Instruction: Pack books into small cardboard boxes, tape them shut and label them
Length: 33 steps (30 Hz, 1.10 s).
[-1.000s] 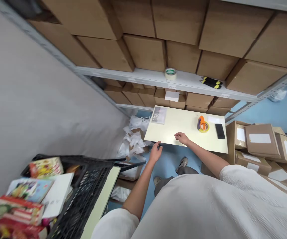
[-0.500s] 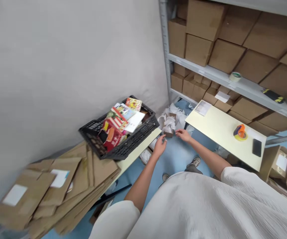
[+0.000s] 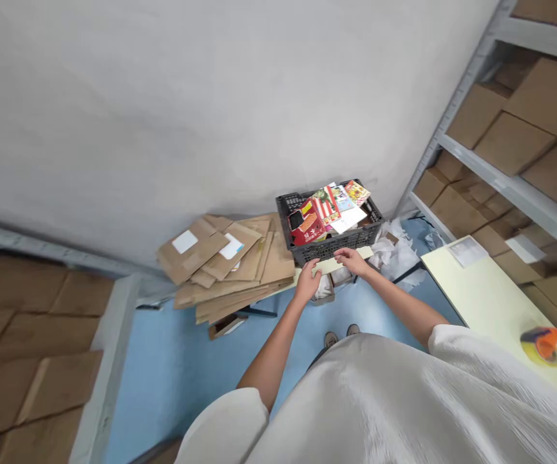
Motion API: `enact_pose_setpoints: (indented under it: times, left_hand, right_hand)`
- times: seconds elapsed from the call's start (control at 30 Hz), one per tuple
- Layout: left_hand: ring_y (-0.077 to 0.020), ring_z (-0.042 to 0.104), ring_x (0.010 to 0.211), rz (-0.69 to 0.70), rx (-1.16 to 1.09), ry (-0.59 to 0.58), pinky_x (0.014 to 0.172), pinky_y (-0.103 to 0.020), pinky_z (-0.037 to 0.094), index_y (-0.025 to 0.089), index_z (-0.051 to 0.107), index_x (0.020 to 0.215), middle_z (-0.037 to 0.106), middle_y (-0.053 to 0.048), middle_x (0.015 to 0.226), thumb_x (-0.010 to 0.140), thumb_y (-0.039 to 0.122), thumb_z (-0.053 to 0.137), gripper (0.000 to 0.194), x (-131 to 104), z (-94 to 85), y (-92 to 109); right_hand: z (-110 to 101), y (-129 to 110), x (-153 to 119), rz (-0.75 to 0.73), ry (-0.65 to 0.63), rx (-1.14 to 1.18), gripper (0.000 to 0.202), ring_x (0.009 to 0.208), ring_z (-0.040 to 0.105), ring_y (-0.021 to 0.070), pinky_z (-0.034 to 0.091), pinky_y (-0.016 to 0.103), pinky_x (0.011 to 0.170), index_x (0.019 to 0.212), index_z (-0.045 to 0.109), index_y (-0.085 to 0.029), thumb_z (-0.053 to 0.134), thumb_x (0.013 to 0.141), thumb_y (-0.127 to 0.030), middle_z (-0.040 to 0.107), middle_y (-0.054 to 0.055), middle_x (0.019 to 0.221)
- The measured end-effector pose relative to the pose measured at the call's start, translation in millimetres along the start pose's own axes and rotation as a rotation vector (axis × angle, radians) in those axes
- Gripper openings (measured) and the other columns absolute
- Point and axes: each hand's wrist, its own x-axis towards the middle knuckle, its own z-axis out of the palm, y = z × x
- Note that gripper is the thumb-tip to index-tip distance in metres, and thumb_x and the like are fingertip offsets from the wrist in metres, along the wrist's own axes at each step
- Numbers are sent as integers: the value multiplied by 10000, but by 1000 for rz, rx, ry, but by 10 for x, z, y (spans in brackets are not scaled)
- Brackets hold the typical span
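Observation:
My left hand [image 3: 308,281] is held out before the near side of a black plastic crate [image 3: 335,246], thumb and fingers apart with nothing in them. My right hand [image 3: 352,261] hovers a little to its right, its fingers loosely bent, apart and holding nothing. Whether either hand touches the crate or the table edge I cannot tell. Inside the crate lie a red packet [image 3: 306,224], a red-and-white striped packet [image 3: 326,205], a white card [image 3: 348,219] and a yellow-and-red packet [image 3: 357,193].
Flattened cardboard boxes [image 3: 239,290] are stacked left of the crate on a narrow pale table [image 3: 324,265]. Another pale table [image 3: 471,280] at right bears a tape roll [image 3: 541,346]. Crumpled white wrapping [image 3: 396,251] lies on the floor. Shelves of cartons [image 3: 514,145] stand on both sides.
My view has swung left, bringing the crate in front of my hands and the left shelf into sight. Both hands stay empty and now are near the crate's front.

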Motion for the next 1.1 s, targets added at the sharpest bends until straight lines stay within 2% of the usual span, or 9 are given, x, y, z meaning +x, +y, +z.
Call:
enact_pose_setpoints:
  times: [0.2,0.33,0.47,0.63,0.8,0.93,1.03,1.1]
  left_hand:
    - [-265,682,1294,-64,10,184,1125,-466,549,214,672,1362,710,-128,1386,944,205,594,425,-263,-603,-301]
    - [-274,672,1315,-77,13,261,1145,-479,537,216,678,1347,713,-134,1379,948,228,605,406,-383,-971,-526]
    - [-272,669,1330,-87,-16,297,1157,-483,528,229,670,1359,710,-130,1395,949,231,609,414,-372,-1309,-762]
    - [-270,683,1302,-64,-9,296,1148,-479,530,221,678,1343,721,-129,1361,942,222,606,407,-272,-1902,-1100]
    - [-262,666,1322,-42,6,264,1123,-447,548,217,681,1350,705,-132,1407,951,228,593,409,-163,-2708,-1439]
    - [-263,664,1321,-45,59,247,1154,-469,530,224,678,1360,722,-122,1371,942,232,594,427,-26,-3311,-1661]
    - [-268,665,1315,-56,82,238,1172,-480,520,236,688,1340,734,-114,1348,929,221,605,419,90,-3611,-1784]
    - [-274,654,1333,-50,86,226,1188,-476,508,230,691,1330,724,-123,1362,934,215,597,407,153,-3716,-1839]
  right_hand:
    - [755,-174,259,-75,-244,-20,244,838,652,181,527,311,802,1021,751,-198,708,811,-315,732,23,871]
    - [1238,-184,353,-77,-322,-43,226,823,647,180,527,310,804,990,747,-201,700,801,-316,726,17,846]
    - [1661,-195,473,-74,-365,-57,230,812,646,182,530,306,787,971,745,-203,704,781,-325,725,19,845]
    - [2289,-294,656,-20,-338,-61,229,853,655,193,534,313,792,968,736,-206,741,766,-314,744,29,877]
    - [3066,-425,876,103,-239,-51,211,847,657,186,532,333,815,959,726,-211,752,756,-262,729,20,902]
    - [3599,-501,1100,166,-175,-43,163,785,611,168,507,318,778,918,712,-217,699,755,-219,689,-7,822]
    - [3851,-516,1250,179,-143,-70,167,764,577,161,496,309,764,905,708,-216,675,742,-198,667,-22,779]
    - [3935,-499,1316,175,-111,-93,176,778,576,161,498,305,770,897,709,-209,662,729,-186,671,-21,789]
